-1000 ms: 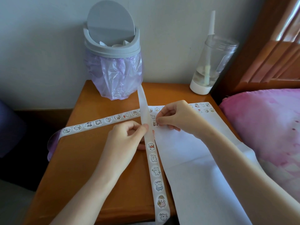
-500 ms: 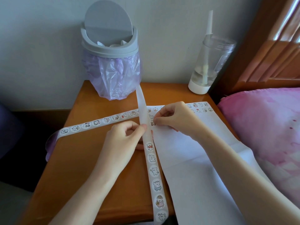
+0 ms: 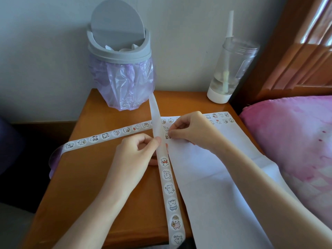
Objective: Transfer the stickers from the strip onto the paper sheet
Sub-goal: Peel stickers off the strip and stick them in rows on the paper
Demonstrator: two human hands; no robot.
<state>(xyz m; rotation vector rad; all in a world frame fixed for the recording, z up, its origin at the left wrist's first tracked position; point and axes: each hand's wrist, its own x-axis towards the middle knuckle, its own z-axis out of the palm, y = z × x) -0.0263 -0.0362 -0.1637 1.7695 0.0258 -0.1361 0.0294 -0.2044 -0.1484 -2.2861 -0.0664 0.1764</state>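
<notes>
The left hand pinches the strip by the left edge of the paper sheet. The right hand pinches a sticker just beside it on the sheet, perhaps half pressed down, though fingertips hide that. It could land crooked or overlap its neighbours. The sheet overhangs the front edge of the table and may slide; bare paper lies open below.

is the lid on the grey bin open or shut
Open. The lid stands tilted up above the bin's rim, and white scraps show in the gap below it.
</notes>
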